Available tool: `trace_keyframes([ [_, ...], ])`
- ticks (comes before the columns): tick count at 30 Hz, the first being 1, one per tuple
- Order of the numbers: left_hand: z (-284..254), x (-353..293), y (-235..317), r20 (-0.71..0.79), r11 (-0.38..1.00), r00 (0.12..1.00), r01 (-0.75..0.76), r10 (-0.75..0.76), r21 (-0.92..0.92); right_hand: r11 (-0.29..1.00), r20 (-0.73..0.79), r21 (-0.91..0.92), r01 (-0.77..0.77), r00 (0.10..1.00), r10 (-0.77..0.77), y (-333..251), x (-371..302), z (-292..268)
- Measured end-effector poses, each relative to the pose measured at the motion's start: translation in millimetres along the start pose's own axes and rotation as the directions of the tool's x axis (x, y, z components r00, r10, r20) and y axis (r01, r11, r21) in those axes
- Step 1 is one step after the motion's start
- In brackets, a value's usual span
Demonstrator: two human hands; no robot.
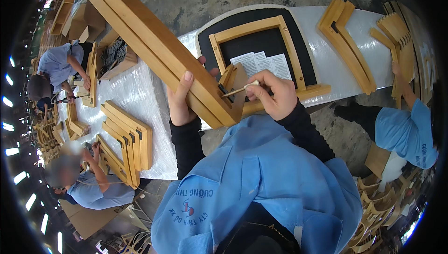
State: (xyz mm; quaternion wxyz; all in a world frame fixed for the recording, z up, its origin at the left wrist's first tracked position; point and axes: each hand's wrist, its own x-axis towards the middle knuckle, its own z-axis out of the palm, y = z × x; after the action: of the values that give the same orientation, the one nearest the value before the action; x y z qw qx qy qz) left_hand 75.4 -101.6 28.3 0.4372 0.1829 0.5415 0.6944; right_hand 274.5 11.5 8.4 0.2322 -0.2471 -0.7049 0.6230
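Workshop floor of bare concrete, with a long bench (140,95) wrapped in clear plastic sheet, presumably to keep finished wood from scuffing. Other workers in blue shirts sit along the bench at the left and right edges, each busy with similar wooden parts.

Left hand (179,100): closed around the underside of a long pale wooden frame piece (154,44), thumb up against its side face. The piece runs diagonally from upper left down to the person's chest, its near end raised off the bench; held this way, the corner joint faces the person at working height.

Right hand (273,94): closed in a pencil-style pinch on a thin light-coloured stick (238,90). The stick's tip touches the dark slot at the joint, where a small wooden block meets the long piece. Whether the stick carries glue or filler cannot be told.

Behind the hands lies an upturned seat (298,34), black underside up with a wooden frame and a white paper label on it, placed flat on the bench.

Stacks of curved wooden parts (126,137) lie at lower left of the bench, and more (347,39) at upper right, within reach of the seated workers.
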Motion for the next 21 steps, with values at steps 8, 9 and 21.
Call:
trace_keyframes([
  [8, -1, -8, -5, -0.072, 0.998, 0.997, -0.016, 0.012, -0.056, 0.982, 0.091, -0.05, 0.18, 0.98, -0.175, 6, -2, -6],
  [9, 1, -8, -4, -0.088, 0.996, 0.996, -0.03, 0.023, -0.084, 0.981, 0.062, -0.069, 0.183, 0.982, -0.178, 6, -2, -2],
  [21, 4, -11, -6, -0.042, 0.999, 0.999, -0.013, 0.012, -0.037, 0.965, 0.104, -0.21, 0.154, 0.985, -0.134, 1, -6, -5],
])
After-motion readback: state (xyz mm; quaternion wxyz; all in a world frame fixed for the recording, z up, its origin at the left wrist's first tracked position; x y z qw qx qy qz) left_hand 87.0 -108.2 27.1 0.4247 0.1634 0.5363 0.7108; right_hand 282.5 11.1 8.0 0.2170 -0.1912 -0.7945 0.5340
